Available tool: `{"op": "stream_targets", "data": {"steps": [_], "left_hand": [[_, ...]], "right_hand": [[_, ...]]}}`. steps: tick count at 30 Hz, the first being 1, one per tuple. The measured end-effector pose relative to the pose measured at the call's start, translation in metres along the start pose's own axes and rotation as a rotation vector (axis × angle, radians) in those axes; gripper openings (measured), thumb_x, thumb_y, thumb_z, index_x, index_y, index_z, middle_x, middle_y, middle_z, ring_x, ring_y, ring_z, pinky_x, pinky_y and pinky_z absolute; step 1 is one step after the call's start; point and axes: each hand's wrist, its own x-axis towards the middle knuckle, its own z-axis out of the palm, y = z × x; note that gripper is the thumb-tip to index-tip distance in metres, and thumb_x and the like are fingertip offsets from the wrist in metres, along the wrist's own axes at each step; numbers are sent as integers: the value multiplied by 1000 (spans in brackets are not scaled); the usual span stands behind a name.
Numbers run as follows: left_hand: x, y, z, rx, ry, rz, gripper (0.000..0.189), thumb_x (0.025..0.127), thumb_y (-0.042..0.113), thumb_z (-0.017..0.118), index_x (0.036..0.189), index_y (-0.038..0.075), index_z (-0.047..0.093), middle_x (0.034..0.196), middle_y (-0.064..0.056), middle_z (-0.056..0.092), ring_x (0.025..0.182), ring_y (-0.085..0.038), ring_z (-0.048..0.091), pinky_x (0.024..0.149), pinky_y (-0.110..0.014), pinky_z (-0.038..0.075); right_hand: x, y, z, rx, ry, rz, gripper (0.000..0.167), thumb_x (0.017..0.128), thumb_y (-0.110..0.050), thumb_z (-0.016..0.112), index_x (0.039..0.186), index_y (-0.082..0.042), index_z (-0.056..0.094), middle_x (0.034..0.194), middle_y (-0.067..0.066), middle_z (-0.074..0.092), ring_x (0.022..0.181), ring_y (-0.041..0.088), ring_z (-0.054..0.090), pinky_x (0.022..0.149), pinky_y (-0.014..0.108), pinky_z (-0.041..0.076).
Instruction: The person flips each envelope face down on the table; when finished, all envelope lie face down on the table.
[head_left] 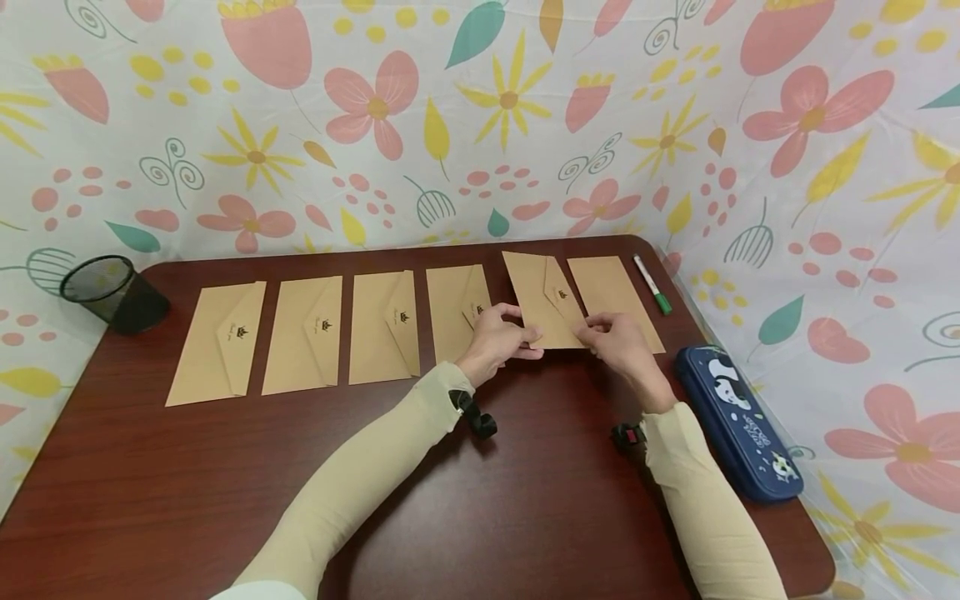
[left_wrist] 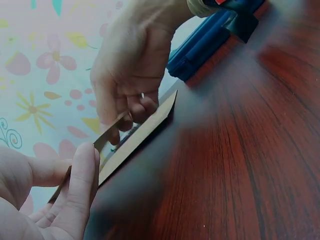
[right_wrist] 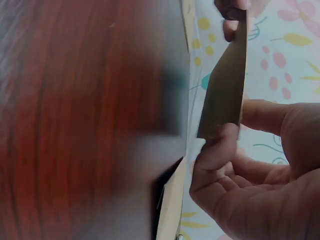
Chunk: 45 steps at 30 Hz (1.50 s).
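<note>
A kraft-paper envelope [head_left: 532,292] with a printed crown on its flap is held between both hands, its near edge raised off the table. My left hand [head_left: 497,340] pinches the near left corner between thumb and fingers. At the near right corner, my right hand [head_left: 619,342] pinches the paper, its thumb on one face and curled fingers on the other in the right wrist view. Just right of it lies a plain-faced envelope [head_left: 611,287] with no flap showing. Left of the held one is another crown-printed envelope [head_left: 450,308], partly covered by my left hand.
More crown-printed envelopes continue the row leftward, such as the far-left envelope [head_left: 198,342]. A black mesh pen cup [head_left: 123,300] stands at the back left corner. A green-capped marker [head_left: 651,283] and a blue pencil case [head_left: 738,425] lie along the right edge of the brown table [head_left: 480,508].
</note>
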Motion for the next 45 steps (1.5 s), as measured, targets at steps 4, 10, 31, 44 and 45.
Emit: {"op": "stream_targets", "data": {"steps": [4, 10, 31, 44, 45], "left_hand": [[1, -1, -1, 17, -2, -4, 52, 96, -2, 78, 142, 2, 54, 92, -12, 78, 59, -16, 77, 77, -36, 69], [2, -2, -2, 74, 1, 14, 52, 95, 2, 80, 142, 0, 57, 85, -7, 76, 57, -14, 76, 72, -32, 68], [-2, 14, 19, 719, 16, 403, 48, 100, 20, 79, 146, 11, 66, 96, -8, 83, 67, -13, 78, 70, -21, 57], [-6, 17, 26, 458, -48, 373, 44, 109, 23, 68, 149, 4, 66, 112, -18, 84, 83, -28, 85, 81, -43, 69], [-7, 18, 26, 447, -56, 368, 45, 109, 25, 69, 148, 3, 66, 112, -19, 84, 83, -27, 85, 80, -42, 69]], "right_hand": [[0, -2, -3, 125, 23, 4, 52, 105, -23, 71, 142, 12, 60, 91, -3, 69, 72, 8, 65, 65, 22, 54], [-6, -13, -8, 261, 55, 51, 49, 102, -19, 74, 139, 9, 59, 81, -14, 64, 68, 6, 62, 61, 23, 54], [-19, -27, -8, 283, 94, 62, 53, 100, -29, 79, 144, -2, 68, 101, -9, 72, 78, 8, 68, 65, 24, 56], [-19, -32, -2, 264, 43, -65, 47, 97, -27, 83, 139, -7, 74, 107, -6, 71, 93, 9, 64, 74, 21, 53], [-19, -32, 0, 264, 30, -77, 47, 97, -27, 83, 139, -7, 74, 104, -12, 71, 96, 7, 64, 77, 20, 54]]}}
